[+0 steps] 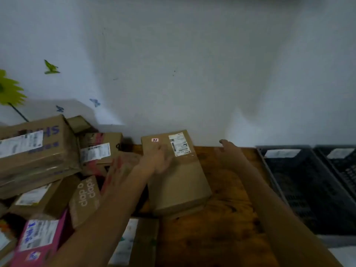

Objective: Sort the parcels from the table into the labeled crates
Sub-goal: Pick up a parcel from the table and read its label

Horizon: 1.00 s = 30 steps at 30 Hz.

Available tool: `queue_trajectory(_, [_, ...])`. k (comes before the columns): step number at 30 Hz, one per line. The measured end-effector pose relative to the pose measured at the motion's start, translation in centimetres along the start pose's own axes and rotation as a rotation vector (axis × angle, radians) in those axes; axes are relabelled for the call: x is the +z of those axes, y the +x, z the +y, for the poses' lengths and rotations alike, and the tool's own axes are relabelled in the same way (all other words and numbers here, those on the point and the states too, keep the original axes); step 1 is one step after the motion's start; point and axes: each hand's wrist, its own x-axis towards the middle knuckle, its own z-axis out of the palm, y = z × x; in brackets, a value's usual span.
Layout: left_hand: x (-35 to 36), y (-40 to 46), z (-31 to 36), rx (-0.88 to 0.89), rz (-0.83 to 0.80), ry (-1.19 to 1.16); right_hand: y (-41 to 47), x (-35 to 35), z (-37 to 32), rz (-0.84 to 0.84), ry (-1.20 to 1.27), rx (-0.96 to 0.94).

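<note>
A flat brown cardboard parcel (179, 182) with a white shipping label lies on the wooden table (221, 228), its far end near the wall. My left hand (157, 158) rests on the parcel's far left part; it is blurred, and its grip is unclear. My right hand (228, 151) hovers to the right of the parcel with fingers stretched out, holding nothing. Two dark plastic crates (300, 189) with white labels stand at the table's right.
A heap of cardboard parcels (38, 151) fills the left side, including a pink box (38, 241) and a box printed "clap claps" (85, 197). Another labeled parcel (133, 241) lies under my left forearm. A white wall runs behind the table.
</note>
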Motion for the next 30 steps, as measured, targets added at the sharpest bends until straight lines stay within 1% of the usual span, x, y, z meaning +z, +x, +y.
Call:
queue_trajectory(3, [2.0, 0.9, 0.7, -0.075, 0.068, -0.017, 3.4, 1.1, 1.1, -0.049, 0.005, -0.014])
queue_trajectory(5, [3.2, 0.3, 1.6, -0.148, 0.059, -0.033, 5.0, 2.3, 1.8, -0.132, 0.022, -0.031])
queue_trajectory(9, [4.7, -0.6, 3.1, -0.268, 0.108, 0.05, 7.8, 5.3, 3.4, -0.244, 0.11, -0.044])
queue_trajectory(11, [6.3, -1.2, 3.6, -0.277, 0.154, 0.123, 8.4, 7.3, 4.0, -0.304, 0.15, -0.041])
queue_trajectory(13, [8.1, -1.5, 4.0, -0.289, 0.161, 0.131, 8.2, 9.0, 4.4, -0.342, 0.209, -0.022])
queue_trajectory(15, [9.7, -1.8, 4.4, -0.343, 0.158, 0.125, 8.1, 10.6, 4.9, -0.39, 0.249, -0.028])
queue_trajectory(17, [11.0, -2.6, 4.7, -0.406, 0.155, 0.112, 7.9, 11.9, 5.4, -0.39, 0.281, -0.026])
queue_trajectory(20, [13.0, -4.5, 4.9, -0.61, 0.199, 0.033, 7.4, 13.5, 6.3, -0.402, 0.321, -0.019])
queue_trajectory(22, [13.6, -5.1, 4.9, -0.788, 0.244, -0.07, 7.3, 14.1, 6.4, -0.404, 0.343, 0.005])
queue_trajectory(23, [13.9, -5.2, 4.9, -0.845, 0.267, -0.13, 7.2, 14.2, 6.3, -0.406, 0.359, 0.016])
queue_trajectory(25, [14.2, -5.2, 4.8, -0.867, 0.271, -0.173, 6.7, 14.2, 6.0, -0.404, 0.392, 0.034])
queue_trajectory(30, [14.6, -5.1, 5.3, -0.802, 0.233, -0.23, 6.4, 13.2, 6.9, -0.354, 0.428, 0.069])
